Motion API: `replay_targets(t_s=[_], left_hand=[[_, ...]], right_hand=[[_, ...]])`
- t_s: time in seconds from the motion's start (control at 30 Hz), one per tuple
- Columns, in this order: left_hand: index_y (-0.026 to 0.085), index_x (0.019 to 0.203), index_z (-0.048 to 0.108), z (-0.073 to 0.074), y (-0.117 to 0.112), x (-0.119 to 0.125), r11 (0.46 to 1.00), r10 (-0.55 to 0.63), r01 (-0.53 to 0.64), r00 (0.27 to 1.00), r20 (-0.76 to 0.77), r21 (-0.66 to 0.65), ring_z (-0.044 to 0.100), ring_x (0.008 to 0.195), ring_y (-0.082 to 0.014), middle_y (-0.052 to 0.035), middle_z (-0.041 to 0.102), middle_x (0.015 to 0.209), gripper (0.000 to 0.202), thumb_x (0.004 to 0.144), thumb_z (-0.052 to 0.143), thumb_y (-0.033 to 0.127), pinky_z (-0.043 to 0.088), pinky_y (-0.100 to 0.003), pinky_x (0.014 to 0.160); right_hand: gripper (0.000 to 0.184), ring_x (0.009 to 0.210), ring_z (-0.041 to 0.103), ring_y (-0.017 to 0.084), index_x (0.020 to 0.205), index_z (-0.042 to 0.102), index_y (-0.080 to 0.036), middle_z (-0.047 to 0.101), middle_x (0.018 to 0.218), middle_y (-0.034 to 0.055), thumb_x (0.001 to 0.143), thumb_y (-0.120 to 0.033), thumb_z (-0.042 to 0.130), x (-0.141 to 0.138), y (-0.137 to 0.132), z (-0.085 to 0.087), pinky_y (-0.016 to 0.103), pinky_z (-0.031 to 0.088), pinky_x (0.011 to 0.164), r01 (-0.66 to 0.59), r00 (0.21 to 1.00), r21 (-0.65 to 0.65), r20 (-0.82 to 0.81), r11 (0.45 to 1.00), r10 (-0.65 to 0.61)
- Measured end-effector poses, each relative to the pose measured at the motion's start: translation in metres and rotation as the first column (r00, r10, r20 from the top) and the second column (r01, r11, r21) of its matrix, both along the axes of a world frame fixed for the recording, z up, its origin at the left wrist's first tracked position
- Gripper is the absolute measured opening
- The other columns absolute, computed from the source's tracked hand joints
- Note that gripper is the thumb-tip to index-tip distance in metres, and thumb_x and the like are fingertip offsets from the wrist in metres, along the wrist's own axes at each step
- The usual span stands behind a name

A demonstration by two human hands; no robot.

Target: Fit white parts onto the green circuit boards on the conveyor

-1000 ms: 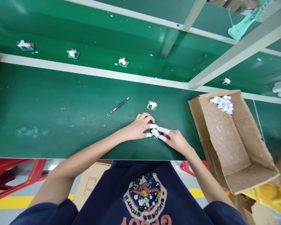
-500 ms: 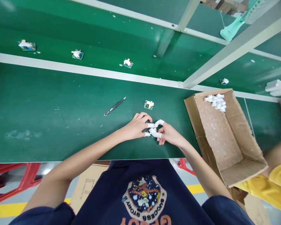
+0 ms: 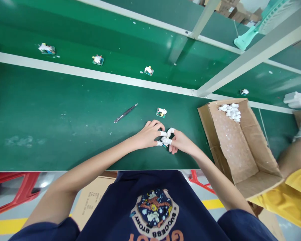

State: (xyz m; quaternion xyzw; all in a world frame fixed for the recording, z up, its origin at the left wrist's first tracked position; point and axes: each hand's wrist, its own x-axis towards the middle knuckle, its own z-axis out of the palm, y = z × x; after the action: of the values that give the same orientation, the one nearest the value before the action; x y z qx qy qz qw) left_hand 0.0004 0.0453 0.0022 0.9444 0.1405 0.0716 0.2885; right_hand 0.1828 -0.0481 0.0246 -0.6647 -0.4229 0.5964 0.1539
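A small circuit board [image 3: 166, 141] is held between the two hands, over the near part of the green conveyor belt [image 3: 65, 144]. It is largely hidden by the fingers: only a white piece and a dark edge are visible, and contact with the belt cannot be confirmed. The left hand [image 3: 147, 135] is closed on it from the left, with the fingers curled and the white finger cots [image 3: 163, 134] pressed toward the part. The right hand [image 3: 182, 142] is closed on it from the opposite side, with its cotted fingertips meeting those of the left. The hold is judged suitable for fine handling, as the part is steadied from both sides and bare skin appears kept off it.

Just beyond the hands, a second circuit board [image 3: 161, 112] lies on the belt, and a pair of tweezers [image 3: 125, 113] lies further left, untouched. Similar boards [image 3: 98, 60] are spaced along a farther belt section, past a pale rail [image 3: 90, 75]. To the right, a cardboard box [image 3: 230, 150] lies open with white foam pieces [image 3: 229, 110] at its far end. A co-worker's yellow sleeve [image 3: 288, 194] is seen beyond it.
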Motion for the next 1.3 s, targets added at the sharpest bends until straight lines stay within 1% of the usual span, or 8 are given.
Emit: replay_targets(t_s=[0.3,0.57,0.63,0.73,0.83,0.97,1.13,1.3], left_hand=[[0.016,0.096,0.066,0.000,-0.003,0.000,1.000,0.013,-0.014,1.000,0.016,0.007,0.039,0.118,-0.0274,-0.0083,0.053,0.118,0.018,0.080,0.066,0.024,0.032,-0.040,0.091],[0.013,0.099,0.062,-0.005,-0.005,-0.001,0.996,0.014,-0.018,0.999,0.053,0.086,0.040,0.116,-0.0280,-0.0111,0.052,0.118,0.023,0.080,0.065,0.027,0.033,-0.039,0.091],[0.012,0.099,0.061,-0.005,-0.012,0.000,0.992,0.027,-0.035,0.997,0.068,0.122,0.040,0.116,-0.0282,-0.0121,0.052,0.118,0.026,0.081,0.066,0.029,0.033,-0.039,0.091],[0.010,0.096,0.061,-0.004,-0.028,0.003,0.973,0.100,-0.114,0.992,0.082,0.201,0.041,0.112,-0.0304,-0.0136,0.053,0.113,0.039,0.079,0.067,0.045,0.033,-0.041,0.090],[0.009,0.090,0.062,-0.001,-0.041,0.005,0.948,0.122,-0.124,0.992,0.027,0.293,0.042,0.106,-0.0322,-0.0153,0.054,0.107,0.042,0.075,0.070,0.047,0.033,-0.041,0.085],[0.008,0.090,0.062,0.003,-0.039,0.003,0.956,0.071,-0.060,0.997,-0.028,0.288,0.042,0.105,-0.0320,-0.0159,0.053,0.108,0.040,0.073,0.072,0.042,0.033,-0.041,0.085],[0.010,0.106,0.057,0.004,-0.024,-0.001,0.993,-0.032,0.031,0.999,0.004,0.118,0.037,0.116,-0.0316,-0.0153,0.049,0.121,0.040,0.077,0.069,0.034,0.033,-0.041,0.091],[0.013,0.094,0.060,0.001,-0.020,0.001,0.998,-0.055,0.055,0.998,0.001,0.035,0.035,0.118,-0.0297,-0.0117,0.050,0.120,0.020,0.074,0.064,0.015,0.033,-0.041,0.091]], right_hand=[[0.015,0.038,0.061,0.015,0.086,0.040,-0.021,0.063,0.048,-0.0034,0.084,-0.027,0.054,-0.008,-0.001,0.004,0.020,0.047,0.036,-0.016,0.997,0.069,0.081,0.997,0.011],[0.024,0.042,0.060,0.016,0.096,0.047,-0.018,0.067,0.058,0.0008,0.088,-0.040,0.050,-0.005,-0.009,0.007,0.024,0.048,0.042,-0.039,0.984,0.122,0.180,0.992,0.016],[0.032,0.048,0.061,0.016,0.103,0.053,-0.017,0.068,0.067,0.0034,0.088,-0.045,0.050,-0.007,-0.021,0.011,0.028,0.049,0.050,-0.054,0.926,0.248,0.375,0.967,-0.044],[0.044,0.062,0.063,0.021,0.107,0.061,-0.014,0.068,0.084,0.0095,0.085,-0.052,0.055,-0.020,-0.042,0.014,0.034,0.049,0.063,-0.128,0.692,0.438,0.682,0.890,-0.236],[0.050,0.067,0.063,0.022,0.113,0.062,-0.013,0.064,0.102,0.0138,0.085,-0.055,0.053,-0.038,-0.059,0.010,0.035,0.049,0.062,-0.161,0.570,0.473,0.761,0.866,-0.310],[0.045,0.075,0.063,0.023,0.112,0.061,-0.015,0.059,0.110,0.0132,0.085,-0.051,0.056,-0.049,-0.066,-0.003,0.037,0.051,0.066,-0.164,0.617,0.499,0.725,0.851,-0.306],[0.034,0.084,0.062,0.024,0.113,0.060,-0.019,0.059,0.110,0.0109,0.089,-0.042,0.055,-0.037,-0.064,-0.008,0.036,0.053,0.073,-0.221,0.746,0.541,0.629,0.811,-0.217],[0.033,0.092,0.062,0.025,0.114,0.057,-0.018,0.056,0.118,0.0123,0.087,-0.037,0.058,-0.032,-0.064,-0.003,0.038,0.054,0.078,-0.266,0.787,0.527,0.602,0.807,-0.134]])
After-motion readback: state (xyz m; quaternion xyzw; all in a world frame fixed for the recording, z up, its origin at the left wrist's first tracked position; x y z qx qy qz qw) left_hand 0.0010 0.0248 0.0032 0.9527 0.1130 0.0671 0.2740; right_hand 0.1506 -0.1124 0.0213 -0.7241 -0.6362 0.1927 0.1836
